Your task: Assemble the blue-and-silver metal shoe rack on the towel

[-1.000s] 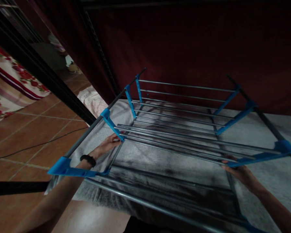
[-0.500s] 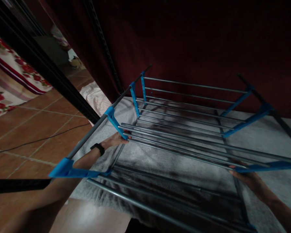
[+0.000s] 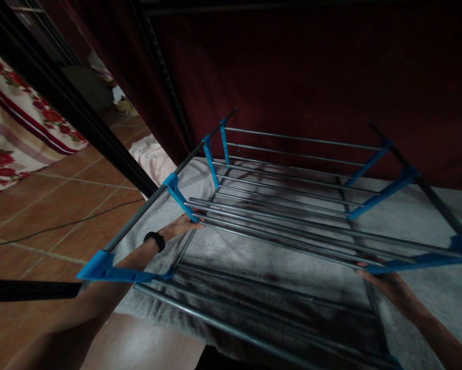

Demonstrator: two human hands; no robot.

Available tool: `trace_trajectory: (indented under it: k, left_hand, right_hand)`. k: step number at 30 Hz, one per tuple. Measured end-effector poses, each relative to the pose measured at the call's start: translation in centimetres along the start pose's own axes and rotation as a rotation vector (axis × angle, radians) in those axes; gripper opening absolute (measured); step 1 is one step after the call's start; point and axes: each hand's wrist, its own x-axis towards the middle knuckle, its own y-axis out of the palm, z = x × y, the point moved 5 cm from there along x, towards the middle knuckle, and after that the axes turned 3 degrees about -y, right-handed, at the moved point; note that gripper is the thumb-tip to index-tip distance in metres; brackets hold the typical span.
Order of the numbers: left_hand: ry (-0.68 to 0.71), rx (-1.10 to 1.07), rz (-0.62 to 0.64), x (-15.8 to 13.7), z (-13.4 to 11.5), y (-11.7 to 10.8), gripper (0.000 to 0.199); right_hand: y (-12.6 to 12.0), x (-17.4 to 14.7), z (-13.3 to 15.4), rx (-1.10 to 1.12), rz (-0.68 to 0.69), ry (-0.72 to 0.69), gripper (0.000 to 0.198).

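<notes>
A shoe rack of grey metal tubes with blue plastic brackets (image 3: 177, 191) stands or lies over a grey blanket (image 3: 284, 254). My left hand (image 3: 183, 226), with a black band on the wrist, reaches under the left side tube and is closed round the lower end of a blue bracket, where several tubes meet. My right hand (image 3: 383, 280) grips the matching blue bracket (image 3: 419, 265) and tube ends on the right side. Some fingers of both hands are hidden behind the rack's parts. Loose-looking tubes (image 3: 292, 221) run between the two brackets.
A dark red curtain (image 3: 311, 77) hangs behind. Black metal posts (image 3: 80, 113) cross the left side. Beyond them are a tiled floor (image 3: 84, 195) with a thin cable (image 3: 76, 222), a striped cloth (image 3: 153, 156) and a floral fabric (image 3: 11, 118).
The rack's right side shifts slightly left in view, along with my right hand. Both hands keep their hold on the same brackets; the view tilts a little.
</notes>
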Motion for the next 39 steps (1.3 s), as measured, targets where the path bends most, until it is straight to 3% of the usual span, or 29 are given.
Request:
trace_trajectory:
  k: [14, 24, 32, 39]
  left_hand:
    - [-0.018, 0.013, 0.008, -0.9, -1.3, 0.3, 0.061]
    - [0.022, -0.006, -0.007, -1.0, -1.1, 0.7, 0.059]
    - [0.049, 0.002, 0.042, -1.3, -1.5, 1.0, 0.063]
    - [0.123, 0.050, -0.069, -1.8, -2.0, 1.8, 0.063]
  right_hand:
    - [-0.2, -0.1, 0.5, -0.045, -0.017, -0.046, 0.041]
    - [-0.3, -0.6, 4.6, 0.027, -0.026, 0.026, 0.045]
    - [0.2, -0.6, 3.8, 0.078, -0.021, 0.060, 0.046]
    - [0.6, -1.0, 2.8, 0.080, -0.006, 0.070, 0.043]
